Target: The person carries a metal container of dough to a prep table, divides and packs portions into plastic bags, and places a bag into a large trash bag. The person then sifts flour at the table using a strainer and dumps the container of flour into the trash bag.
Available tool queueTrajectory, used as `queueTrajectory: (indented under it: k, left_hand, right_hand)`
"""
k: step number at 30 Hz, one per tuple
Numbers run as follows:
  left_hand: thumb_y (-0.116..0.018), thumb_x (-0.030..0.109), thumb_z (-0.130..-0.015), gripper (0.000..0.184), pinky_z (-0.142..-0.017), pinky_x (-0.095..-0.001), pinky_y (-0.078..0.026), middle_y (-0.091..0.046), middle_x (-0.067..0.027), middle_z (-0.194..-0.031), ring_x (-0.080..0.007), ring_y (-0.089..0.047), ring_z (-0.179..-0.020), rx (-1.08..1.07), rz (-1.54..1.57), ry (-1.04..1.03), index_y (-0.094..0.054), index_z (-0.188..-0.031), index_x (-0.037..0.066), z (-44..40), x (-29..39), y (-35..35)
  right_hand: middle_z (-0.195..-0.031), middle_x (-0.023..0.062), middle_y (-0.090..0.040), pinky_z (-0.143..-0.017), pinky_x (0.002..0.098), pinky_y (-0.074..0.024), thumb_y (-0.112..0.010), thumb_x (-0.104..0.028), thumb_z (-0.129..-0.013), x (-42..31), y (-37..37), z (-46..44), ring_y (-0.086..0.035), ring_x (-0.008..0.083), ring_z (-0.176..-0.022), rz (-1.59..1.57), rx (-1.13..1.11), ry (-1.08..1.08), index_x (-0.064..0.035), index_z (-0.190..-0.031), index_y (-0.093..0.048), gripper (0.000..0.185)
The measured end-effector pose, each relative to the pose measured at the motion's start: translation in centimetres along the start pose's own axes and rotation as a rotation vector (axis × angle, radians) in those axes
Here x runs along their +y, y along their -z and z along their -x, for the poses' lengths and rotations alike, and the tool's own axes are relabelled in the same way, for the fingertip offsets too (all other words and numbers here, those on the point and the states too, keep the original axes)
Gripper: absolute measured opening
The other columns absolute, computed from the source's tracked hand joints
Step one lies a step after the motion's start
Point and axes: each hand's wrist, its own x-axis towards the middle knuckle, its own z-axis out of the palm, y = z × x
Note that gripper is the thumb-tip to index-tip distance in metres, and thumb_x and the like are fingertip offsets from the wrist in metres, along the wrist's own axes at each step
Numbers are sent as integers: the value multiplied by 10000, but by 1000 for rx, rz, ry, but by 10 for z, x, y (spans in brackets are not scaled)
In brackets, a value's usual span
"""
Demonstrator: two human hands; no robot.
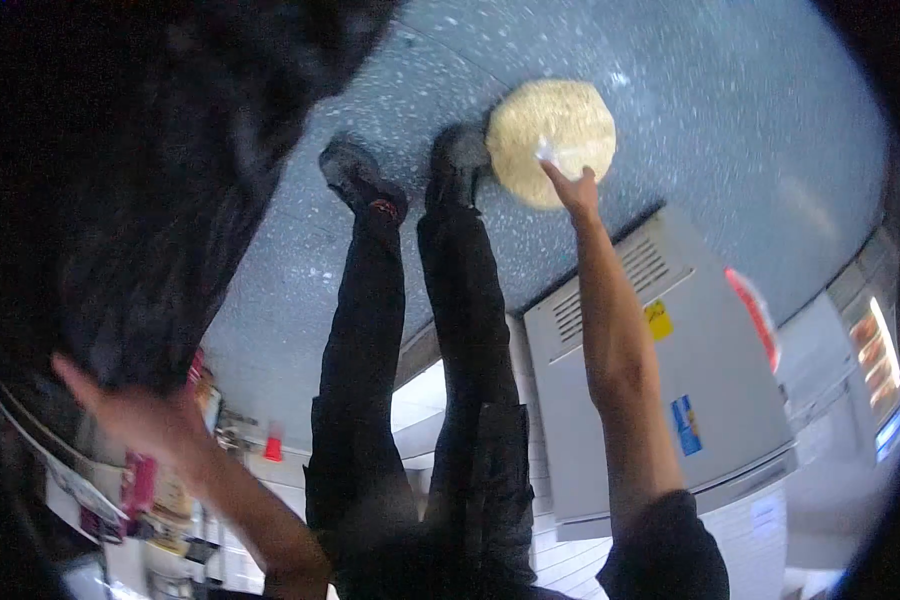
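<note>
On the right, my right hand [576,192] reaches down over a round, pale yellow, grainy-looking mass [550,115] at floor level. Its thumb and fingers are closed on a small clear, whitish object [546,150], too blurred to name. Whether the yellow mass sits in a container cannot be made out. At lower left, my left hand [150,420] is smeared by motion, with at least one finger stretched out and nothing visible in it. Beside it is a large black, wrinkled sheet-like surface [170,180], perhaps a bag or cloth; touching or apart, I cannot tell.
My black shoes [458,150] stand on the speckled blue-grey floor [420,60], right beside the yellow mass. A grey metal appliance [620,400] with vents stands under my right arm. Several items, among them a red object [273,447], are at lower left. A lit display [875,340] glows far right.
</note>
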Motion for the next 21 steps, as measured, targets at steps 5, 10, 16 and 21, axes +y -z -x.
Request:
queueTrajectory:
  k: [5,10,16,21]
  left_hand:
    - [-544,199,-777,630,-1001,-470,-331,-243,-156,-1372,-362,-315,-1213,9,18,-128,-273,-1345,156,16,-22,-3]
    - [-604,274,-762,698,-1025,-417,-307,-252,-178,-1374,-294,-304,-1247,-16,-413,-276,-259,-1353,137,21,-27,11]
    - [-388,444,-897,640,-982,-367,-296,-335,-181,-1336,-282,-437,-1126,-104,387,377,-278,-1320,-24,34,24,-17]
    - [-320,402,-932,569,-915,-300,-331,-540,-162,-1134,-234,-502,-1003,-377,77,306,-485,-1122,-108,22,2,6]
  right_hand:
    - [-1008,260,-563,-856,354,-421,-745,-423,-579,31,-81,-55,-546,343,-979,-188,146,-172,118,-1055,-492,763]
    - [-790,119,-562,-514,316,-417,-578,-189,-759,101,-91,-83,-549,214,-654,-1242,54,-488,30,-873,-536,250]
    - [-598,-1,-452,-482,287,-385,-493,-290,-869,82,67,26,-453,130,-527,-1570,-136,-130,-93,-774,-496,218]
    - [-691,-10,-456,-497,252,-366,-516,-269,-838,-11,209,162,-451,112,-569,-1341,-146,-374,-96,-879,-474,183]
